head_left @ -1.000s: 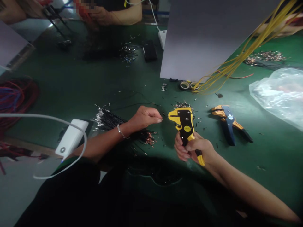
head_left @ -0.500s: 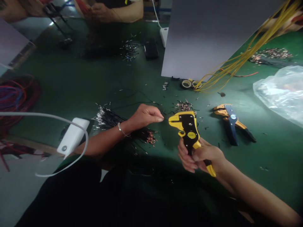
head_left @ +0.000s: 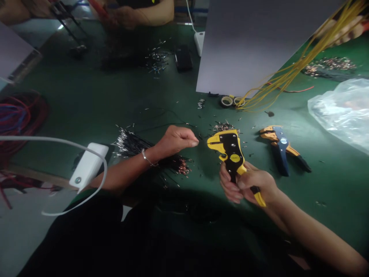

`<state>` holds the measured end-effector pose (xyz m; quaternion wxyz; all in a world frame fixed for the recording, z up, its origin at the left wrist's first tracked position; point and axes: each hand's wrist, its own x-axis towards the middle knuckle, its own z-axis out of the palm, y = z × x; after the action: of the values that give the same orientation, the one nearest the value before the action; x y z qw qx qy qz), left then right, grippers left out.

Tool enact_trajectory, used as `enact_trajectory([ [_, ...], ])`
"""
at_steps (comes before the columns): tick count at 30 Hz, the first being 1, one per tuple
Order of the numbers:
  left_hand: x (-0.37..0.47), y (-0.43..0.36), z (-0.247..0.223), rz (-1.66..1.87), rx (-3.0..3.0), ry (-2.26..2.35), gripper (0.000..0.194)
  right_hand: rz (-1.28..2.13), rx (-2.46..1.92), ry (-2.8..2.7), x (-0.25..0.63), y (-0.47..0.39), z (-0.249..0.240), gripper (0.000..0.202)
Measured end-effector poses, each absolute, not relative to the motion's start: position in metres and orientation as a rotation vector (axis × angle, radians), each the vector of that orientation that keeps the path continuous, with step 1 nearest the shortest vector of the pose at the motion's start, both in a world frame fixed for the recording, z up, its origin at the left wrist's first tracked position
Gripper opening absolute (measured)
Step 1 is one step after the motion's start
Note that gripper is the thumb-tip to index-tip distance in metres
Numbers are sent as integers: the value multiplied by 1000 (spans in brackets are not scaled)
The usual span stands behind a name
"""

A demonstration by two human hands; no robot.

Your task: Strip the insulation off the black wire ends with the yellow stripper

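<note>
My right hand is wrapped round the handles of a yellow and black wire stripper, its jaws pointing left. A small gap separates those jaws from my left hand, whose thumb and forefinger are pinched together. In the earlier frame a thin dark wire showed at these fingertips; now it is hard to make out. Under my left wrist lies a bundle of black wires, with silvery ends at the left and copper ends at the right. Small wire scraps lie just behind the stripper.
A second stripper, blue and orange, lies at the right near a clear plastic bag. Tape rolls and yellow wires are by a grey panel. A white box with a cable is at left. Other people's hands show across the table.
The stripper in my right hand has moved slightly right and up, away from my left fingertips. The dark wire between them no longer shows clearly. My left hand has barely moved.
</note>
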<state>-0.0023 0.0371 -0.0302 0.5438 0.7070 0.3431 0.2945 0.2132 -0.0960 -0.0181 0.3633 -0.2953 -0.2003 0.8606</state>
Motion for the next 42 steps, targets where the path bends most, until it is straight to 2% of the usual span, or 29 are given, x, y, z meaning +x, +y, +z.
enact_trajectory([
  [11, -2, 34, -33, 726, 1630, 845, 10, 2130, -728, -528, 207, -84, -14, 22],
  [15, -4, 39, -32, 763, 1606, 838, 7, 2227, -691, -518, 208, -89, -11, 23],
  [24, -2, 35, -27, 674, 1718, 816, 8, 2202, -816, -523, 223, -99, -19, 24],
  [30, 0, 33, -30, 628, 1745, 775, 10, 2233, -752, -482, 225, -104, -16, 25],
  [42, -5, 42, -29, 805, 1675, 856, 8, 2231, -576, -476, 209, -80, -9, 25],
])
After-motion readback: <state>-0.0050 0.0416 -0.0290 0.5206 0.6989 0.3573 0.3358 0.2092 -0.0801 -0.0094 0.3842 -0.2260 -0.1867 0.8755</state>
